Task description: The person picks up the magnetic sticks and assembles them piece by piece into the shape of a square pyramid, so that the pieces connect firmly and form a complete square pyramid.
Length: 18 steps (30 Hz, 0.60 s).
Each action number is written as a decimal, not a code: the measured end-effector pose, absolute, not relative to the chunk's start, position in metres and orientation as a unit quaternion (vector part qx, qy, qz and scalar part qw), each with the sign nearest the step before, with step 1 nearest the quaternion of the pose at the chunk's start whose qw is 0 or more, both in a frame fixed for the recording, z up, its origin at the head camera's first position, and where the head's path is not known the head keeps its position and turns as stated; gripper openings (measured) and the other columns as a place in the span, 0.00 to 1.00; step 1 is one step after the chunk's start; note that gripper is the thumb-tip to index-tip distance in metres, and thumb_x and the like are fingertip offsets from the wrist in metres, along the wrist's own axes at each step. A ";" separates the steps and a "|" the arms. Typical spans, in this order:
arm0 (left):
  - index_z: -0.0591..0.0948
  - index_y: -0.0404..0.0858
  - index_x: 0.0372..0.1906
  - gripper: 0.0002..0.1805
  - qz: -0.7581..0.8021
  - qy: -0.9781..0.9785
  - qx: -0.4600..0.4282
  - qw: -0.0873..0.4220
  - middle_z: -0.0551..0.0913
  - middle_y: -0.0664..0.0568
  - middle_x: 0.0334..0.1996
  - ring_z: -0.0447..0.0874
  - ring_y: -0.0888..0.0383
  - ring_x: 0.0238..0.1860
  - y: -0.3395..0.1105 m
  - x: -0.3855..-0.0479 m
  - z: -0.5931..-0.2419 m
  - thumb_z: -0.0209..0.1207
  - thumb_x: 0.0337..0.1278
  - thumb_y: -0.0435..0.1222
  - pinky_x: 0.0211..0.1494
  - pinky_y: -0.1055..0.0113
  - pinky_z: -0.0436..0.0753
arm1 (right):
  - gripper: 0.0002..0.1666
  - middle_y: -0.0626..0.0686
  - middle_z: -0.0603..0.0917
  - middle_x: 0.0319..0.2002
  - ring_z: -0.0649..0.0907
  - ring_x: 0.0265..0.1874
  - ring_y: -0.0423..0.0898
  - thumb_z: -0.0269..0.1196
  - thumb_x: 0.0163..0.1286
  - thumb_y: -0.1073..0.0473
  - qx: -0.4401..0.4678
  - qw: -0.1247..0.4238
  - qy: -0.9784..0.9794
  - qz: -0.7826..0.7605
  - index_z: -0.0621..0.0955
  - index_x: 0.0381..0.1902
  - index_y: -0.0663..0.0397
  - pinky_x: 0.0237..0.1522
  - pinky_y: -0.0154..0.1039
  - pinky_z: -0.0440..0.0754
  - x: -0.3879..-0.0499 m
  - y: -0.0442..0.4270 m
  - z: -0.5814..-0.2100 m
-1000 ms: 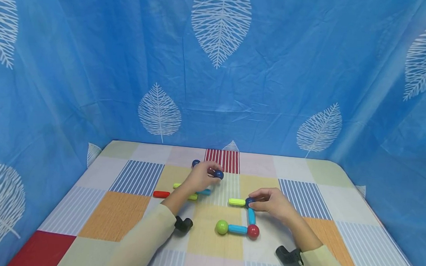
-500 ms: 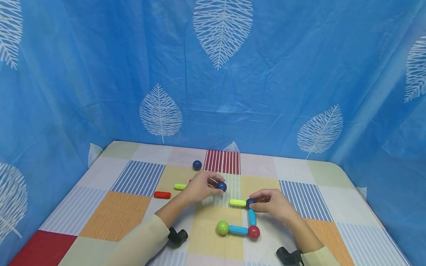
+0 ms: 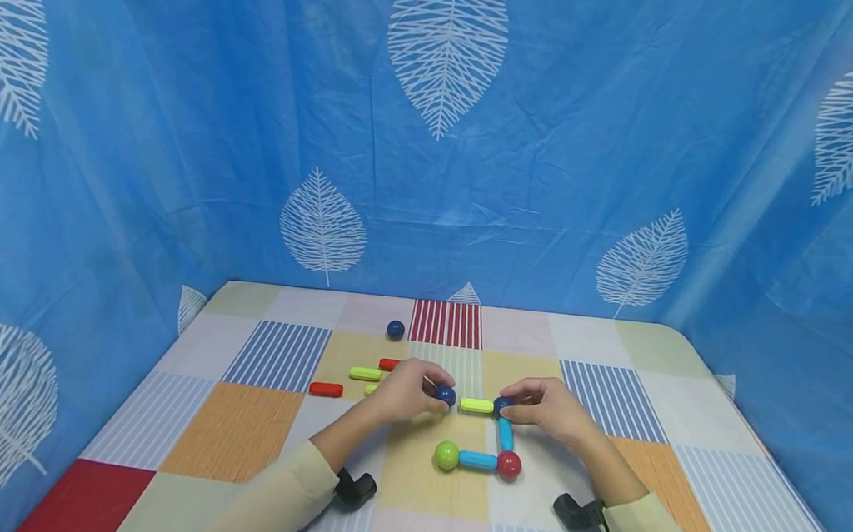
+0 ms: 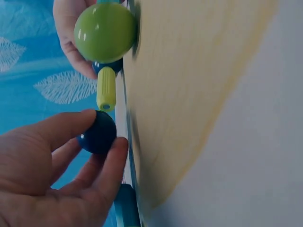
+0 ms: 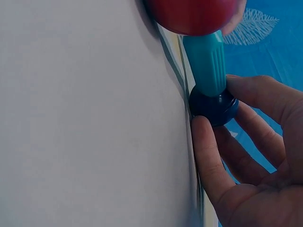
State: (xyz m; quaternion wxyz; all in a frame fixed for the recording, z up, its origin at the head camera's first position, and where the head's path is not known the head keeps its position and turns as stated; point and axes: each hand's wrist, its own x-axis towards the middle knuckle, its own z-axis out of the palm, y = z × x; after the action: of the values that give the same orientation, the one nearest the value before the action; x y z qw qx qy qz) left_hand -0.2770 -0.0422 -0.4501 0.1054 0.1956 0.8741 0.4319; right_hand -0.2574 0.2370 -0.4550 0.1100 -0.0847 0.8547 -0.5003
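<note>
My left hand pinches a dark blue ball between thumb and fingers, close to the free end of a yellow-green rod. The other end of that rod meets a second dark blue ball, which my right hand grips. From this ball a light blue rod leads to a red ball nearer me. Another light blue rod joins the red ball to a green ball. In the head view I cannot tell whether the left ball touches the yellow-green rod.
A loose dark blue ball lies at the back of the patchwork-covered table. Left of my left hand lie a red rod, a yellow-green rod and another red rod. A blue curtain stands behind.
My left hand has brought its blue ball toward me and slightly right, up to the yellow-green rod's end. The right hand has stayed on its ball.
</note>
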 end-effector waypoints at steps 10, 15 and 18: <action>0.88 0.44 0.45 0.14 0.412 0.888 0.176 0.106 0.89 0.56 0.42 0.83 0.60 0.41 -0.033 -0.272 -0.448 0.75 0.52 0.33 0.54 0.62 0.85 | 0.18 0.56 0.89 0.48 0.84 0.44 0.46 0.74 0.62 0.59 -0.075 0.110 0.857 -0.498 0.87 0.50 0.58 0.43 0.37 0.87 -0.258 0.237 -0.454; 0.88 0.44 0.43 0.14 0.406 0.890 0.180 0.101 0.88 0.57 0.39 0.80 0.60 0.39 -0.030 -0.273 -0.448 0.76 0.50 0.32 0.50 0.64 0.84 | 0.18 0.56 0.89 0.47 0.85 0.43 0.46 0.74 0.62 0.59 -0.074 0.112 0.856 -0.500 0.87 0.50 0.58 0.43 0.38 0.87 -0.258 0.237 -0.453; 0.88 0.44 0.43 0.14 0.402 0.892 0.180 0.099 0.87 0.57 0.38 0.80 0.60 0.39 -0.029 -0.273 -0.448 0.76 0.50 0.32 0.49 0.63 0.83 | 0.19 0.57 0.89 0.47 0.85 0.43 0.46 0.74 0.62 0.59 -0.075 0.113 0.854 -0.503 0.87 0.50 0.58 0.44 0.39 0.87 -0.258 0.236 -0.453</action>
State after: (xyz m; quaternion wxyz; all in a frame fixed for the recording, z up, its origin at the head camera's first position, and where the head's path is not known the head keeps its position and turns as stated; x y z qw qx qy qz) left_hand -0.2732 -0.0286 -0.4481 0.0992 0.1799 0.8924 0.4017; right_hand -0.2580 0.2364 -0.4529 0.1130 -0.0752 0.8537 -0.5027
